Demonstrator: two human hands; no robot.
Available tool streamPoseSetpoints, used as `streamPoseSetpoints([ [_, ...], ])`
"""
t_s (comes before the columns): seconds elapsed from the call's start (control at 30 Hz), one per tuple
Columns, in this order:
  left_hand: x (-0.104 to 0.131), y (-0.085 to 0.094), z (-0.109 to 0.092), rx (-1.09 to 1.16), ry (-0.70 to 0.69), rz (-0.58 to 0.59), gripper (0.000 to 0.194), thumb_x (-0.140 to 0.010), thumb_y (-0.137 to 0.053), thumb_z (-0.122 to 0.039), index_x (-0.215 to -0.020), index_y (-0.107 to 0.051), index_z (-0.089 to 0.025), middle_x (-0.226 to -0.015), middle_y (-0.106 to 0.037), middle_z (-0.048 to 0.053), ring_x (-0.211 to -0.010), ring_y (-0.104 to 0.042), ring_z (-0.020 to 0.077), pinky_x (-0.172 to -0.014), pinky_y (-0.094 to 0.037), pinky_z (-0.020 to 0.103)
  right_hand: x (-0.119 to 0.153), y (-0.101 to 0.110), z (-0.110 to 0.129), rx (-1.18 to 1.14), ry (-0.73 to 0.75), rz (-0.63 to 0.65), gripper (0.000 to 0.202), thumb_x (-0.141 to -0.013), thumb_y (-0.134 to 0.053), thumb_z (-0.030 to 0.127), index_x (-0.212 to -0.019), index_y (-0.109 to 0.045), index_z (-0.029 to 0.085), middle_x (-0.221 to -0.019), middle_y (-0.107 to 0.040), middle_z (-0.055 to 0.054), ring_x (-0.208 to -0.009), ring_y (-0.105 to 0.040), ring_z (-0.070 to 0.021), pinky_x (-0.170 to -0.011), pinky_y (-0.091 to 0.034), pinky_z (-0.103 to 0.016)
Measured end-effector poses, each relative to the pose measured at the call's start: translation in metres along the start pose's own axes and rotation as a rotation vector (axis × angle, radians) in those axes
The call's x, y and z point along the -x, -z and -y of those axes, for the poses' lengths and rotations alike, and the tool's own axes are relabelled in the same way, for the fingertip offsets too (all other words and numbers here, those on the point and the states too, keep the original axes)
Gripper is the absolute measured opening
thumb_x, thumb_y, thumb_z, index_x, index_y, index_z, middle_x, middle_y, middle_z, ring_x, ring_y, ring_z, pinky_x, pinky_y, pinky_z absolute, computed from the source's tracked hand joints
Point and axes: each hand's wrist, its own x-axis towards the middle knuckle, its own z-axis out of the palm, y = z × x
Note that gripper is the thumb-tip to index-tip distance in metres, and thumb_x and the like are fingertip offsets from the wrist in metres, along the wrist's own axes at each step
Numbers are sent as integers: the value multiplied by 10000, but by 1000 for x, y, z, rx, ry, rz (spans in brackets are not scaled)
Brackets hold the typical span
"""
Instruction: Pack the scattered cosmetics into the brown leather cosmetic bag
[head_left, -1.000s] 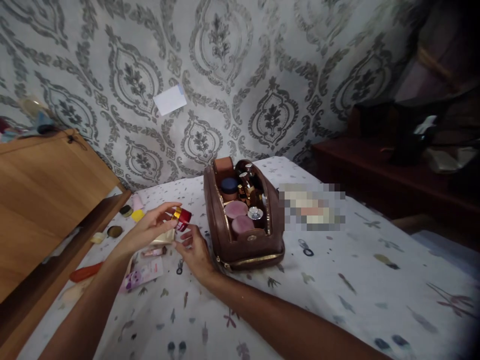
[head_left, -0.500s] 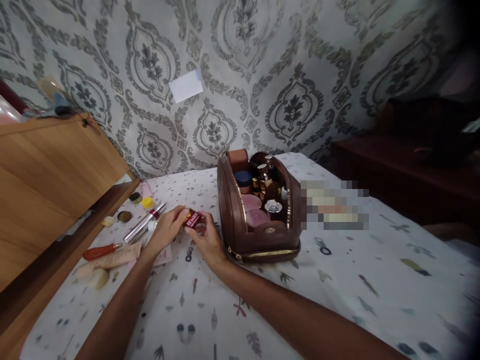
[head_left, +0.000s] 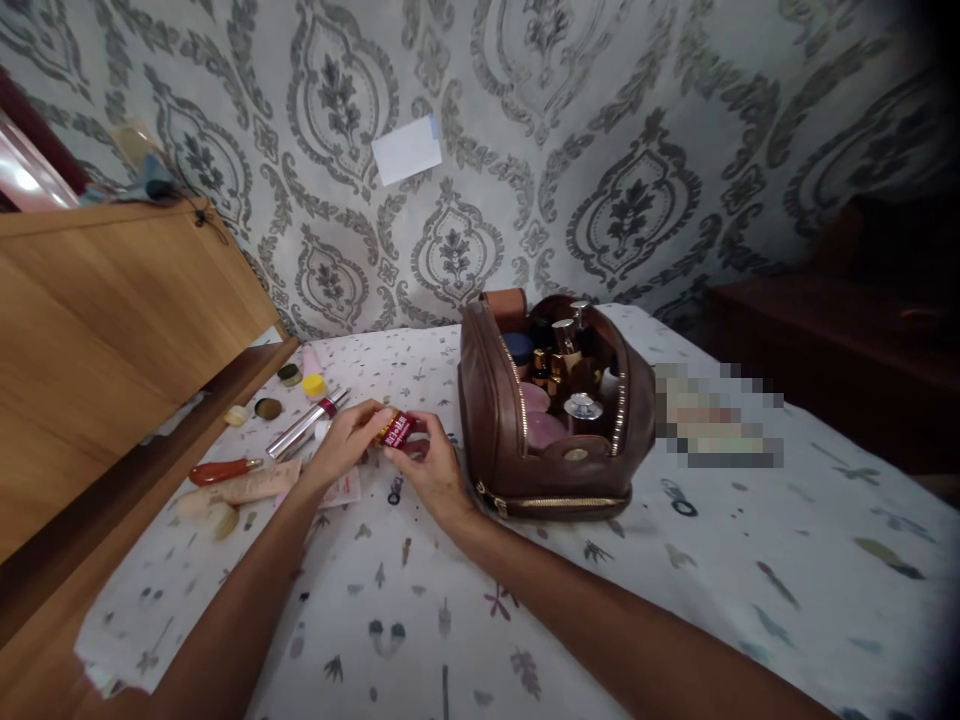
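Small red container [head_left: 397,431] with a gold band is up between the two hands, over the patterned sheet [head_left: 442,640]. Left hand [head_left: 346,438] has fingertips closed on the gold end; right hand [head_left: 435,475] pinches the red end, thumb at the lower edge, fingers curled behind. Both hands clamped on it, so neither is clearly nearer. Tilted, lettering turned up toward the wearer; short body, gold-to-red axis runs roughly from left hand to right hand, exact line unclear as fingers cover the ends. Key relation: brown bag [head_left: 480,400] stands just right of the right hand, apart from it, zip open, mouth facing up; right hand is the nearer one to it. Inside, on the right hand's far side: two pink round items [head_left: 544,430], a silver-topped bottle [head_left: 583,410], gold-capped bottles [head_left: 540,362], a blue-lidded jar [head_left: 517,348]. Just left of the left hand: silver tube [head_left: 296,432], slanting away. Farther left and nearer the wearer: orange-red item [head_left: 221,471], peach tube [head_left: 259,486]. Pink packet [head_left: 346,489] partly under the left wrist. Beyond the left hand: yellow-capped item [head_left: 313,386], round dark item [head_left: 268,408]. Past the bag: pixelated patch, contents can't tell. Patterned wall [head_left: 457,250] behind.
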Motion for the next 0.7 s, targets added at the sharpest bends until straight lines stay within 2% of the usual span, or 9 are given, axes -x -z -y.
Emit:
streamPoseSetpoints([
  [0.1,1,2,-2,72,45,33,429,-855,-554,-596,-827,-618,-173,-617,-505,-37,-513,-419,106,-437,-305,219,1,-1,1,-14,-9,10,489,-668,-729,299,-1107,-532,210,-1050,-654,-43,-743,-655,-157,-664,-556,-298],
  [0.2,3,5,-3,167,112,50,432,-835,-576,-608,-886,-615,-181,-599,-458,-54,-452,-337,84,-391,-220,208,1,-2,0,-78,-61,22,492,-685,-730,379,-1104,-536,210,-1024,-671,-59,-796,-669,-187,-606,-556,-289],
  [0.37,6,12,-8,241,134,84,488,-784,-663,-565,-1079,-636,-178,-627,-469,-49,-451,-306,73,-400,-222,211,-1,-2,0,-211,-141,85,457,-722,-700,429,-1088,-553,198,-916,-691,-53,-765,-684,-202,-527,-546,-274],
  [0.53,7,16,-6,303,132,145,576,-767,-711,-544,-1212,-616,-191,-721,-476,-36,-480,-279,51,-416,-199,196,-1,-1,1,-214,-97,47,437,-691,-737,388,-1050,-566,208,-942,-685,-46,-766,-663,-185,-581,-549,-275],
  [0.7,5,15,0,207,106,140,561,-818,-639,-607,-1160,-608,-164,-705,-483,-37,-468,-324,53,-403,-254,185,1,-1,4,-171,-38,-2,476,-647,-780,309,-1054,-551,217,-1004,-656,-31,-803,-657,-163,-694,-548,-284],
])
